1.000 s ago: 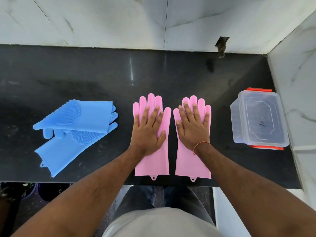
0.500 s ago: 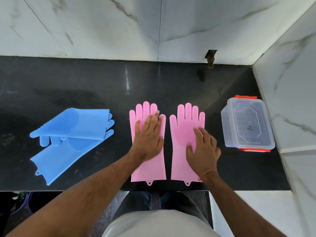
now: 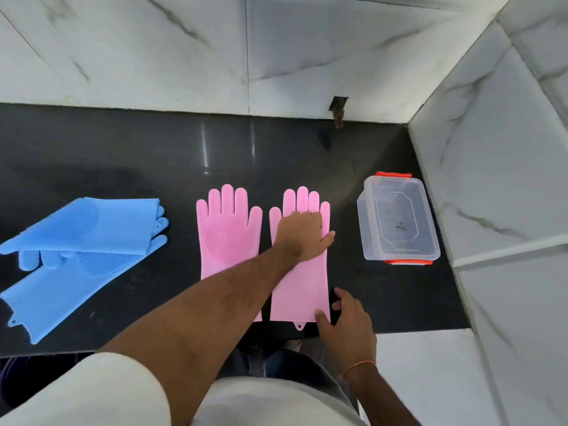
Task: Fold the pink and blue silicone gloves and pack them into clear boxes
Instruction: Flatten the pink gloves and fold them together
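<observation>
Seemingly, the right pink silicone glove [image 3: 299, 287], lying flat on the black stone worktop [image 3: 276, 155], is being readied for folding, its finger roots being pressed, perhaps gripped, by the left hand [image 3: 302, 235] and its cuff corner being pinched by the right hand [image 3: 349, 324], with a lift toward the fingertips being called for next.

Bare forearms [image 3: 199, 318]; pale shirt [image 3: 261, 404]; orange thread [image 3: 358, 368] on right wrist.

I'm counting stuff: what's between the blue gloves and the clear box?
The left pink glove and right pink glove lie flat there, in the head view.
</observation>
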Demonstrator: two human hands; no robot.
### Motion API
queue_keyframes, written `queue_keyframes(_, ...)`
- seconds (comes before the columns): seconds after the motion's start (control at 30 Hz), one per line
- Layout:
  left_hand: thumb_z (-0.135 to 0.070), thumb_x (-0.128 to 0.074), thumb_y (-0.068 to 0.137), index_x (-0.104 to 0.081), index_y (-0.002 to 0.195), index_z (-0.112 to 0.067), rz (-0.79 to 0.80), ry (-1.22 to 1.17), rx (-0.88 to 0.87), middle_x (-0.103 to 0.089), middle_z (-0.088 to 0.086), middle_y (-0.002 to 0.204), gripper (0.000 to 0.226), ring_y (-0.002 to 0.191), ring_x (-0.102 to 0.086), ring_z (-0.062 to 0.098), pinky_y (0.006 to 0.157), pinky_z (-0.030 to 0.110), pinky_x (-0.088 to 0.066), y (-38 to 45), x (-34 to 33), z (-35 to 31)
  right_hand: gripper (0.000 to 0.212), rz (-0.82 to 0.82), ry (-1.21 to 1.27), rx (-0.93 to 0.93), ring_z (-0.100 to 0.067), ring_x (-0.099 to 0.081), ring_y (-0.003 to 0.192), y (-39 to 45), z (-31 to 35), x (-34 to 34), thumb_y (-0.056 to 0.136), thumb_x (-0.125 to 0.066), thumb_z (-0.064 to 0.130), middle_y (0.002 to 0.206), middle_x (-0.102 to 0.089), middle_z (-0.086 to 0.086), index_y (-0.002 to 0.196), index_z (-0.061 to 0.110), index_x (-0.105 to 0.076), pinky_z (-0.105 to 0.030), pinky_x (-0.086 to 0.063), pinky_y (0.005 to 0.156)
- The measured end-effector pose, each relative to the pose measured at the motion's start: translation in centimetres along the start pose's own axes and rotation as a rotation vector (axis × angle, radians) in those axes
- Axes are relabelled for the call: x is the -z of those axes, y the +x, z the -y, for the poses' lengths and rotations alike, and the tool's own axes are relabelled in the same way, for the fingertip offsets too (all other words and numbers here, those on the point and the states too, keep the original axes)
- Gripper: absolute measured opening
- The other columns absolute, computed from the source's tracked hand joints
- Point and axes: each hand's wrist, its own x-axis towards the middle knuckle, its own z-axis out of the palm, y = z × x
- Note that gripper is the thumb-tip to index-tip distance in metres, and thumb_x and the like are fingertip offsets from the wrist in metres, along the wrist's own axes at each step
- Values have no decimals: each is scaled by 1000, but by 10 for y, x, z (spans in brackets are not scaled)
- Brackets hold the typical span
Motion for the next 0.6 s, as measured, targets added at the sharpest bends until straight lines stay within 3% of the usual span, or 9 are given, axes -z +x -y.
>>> queue_keyframes(0.13,-70,-66,96,-57,150,-13,37,78,91,-61,7,153,80,137,-62,30,111,40,-50,8,-1,-16,61,20,21,21,-16,-65,114,-3,2,-6,91,-72,59,131,-65,11,143,32,-53,-46,-60,99)
queue_keyframes(0.3,-39,-66,105,-56,153,-12,43,13,125,-63,9,154,56,130,-68,29,106,35,-54,8,4,-21,36,58,240,38,-12,-69,103,-5,4,-14,97,-74,37,123,-72,11,131,32,-61,-44,-60,101)
queue_keyframes(0.37,-35,-64,107,-65,142,-12,38,-78,123,-70,9,142,42,119,-72,28,101,35,-57,5,6,-16,29,60,322,71,-11,-69,103,-7,4,-17,100,-70,30,122,-73,9,128,29,-65,-41,-60,102)
queue_keyframes(0.43,-35,-62,107,-71,112,-15,50,-205,126,-78,8,116,23,93,-71,20,86,31,-55,1,10,-6,26,35,380,138,-7,-68,101,-12,6,-19,100,-69,27,117,-72,11,126,27,-68,-31,-60,97)
queue_keyframes(0.5,-35,-60,106,-59,82,-21,41,-337,144,-72,2,87,28,72,-61,15,74,29,-46,-3,16,10,26,-9,397,222,-1,-66,98,-17,10,-20,98,-69,22,111,-69,15,124,26,-70,-11,-55,86)
queue_keyframes(0.6,-36,-59,105,-52,76,-23,13,-493,202,-64,-4,75,33,67,-59,13,63,24,-42,-12,29,36,28,-44,405,315,1,-65,98,-25,22,-24,98,-67,17,106,-64,19,124,25,-70,-4,-51,78)
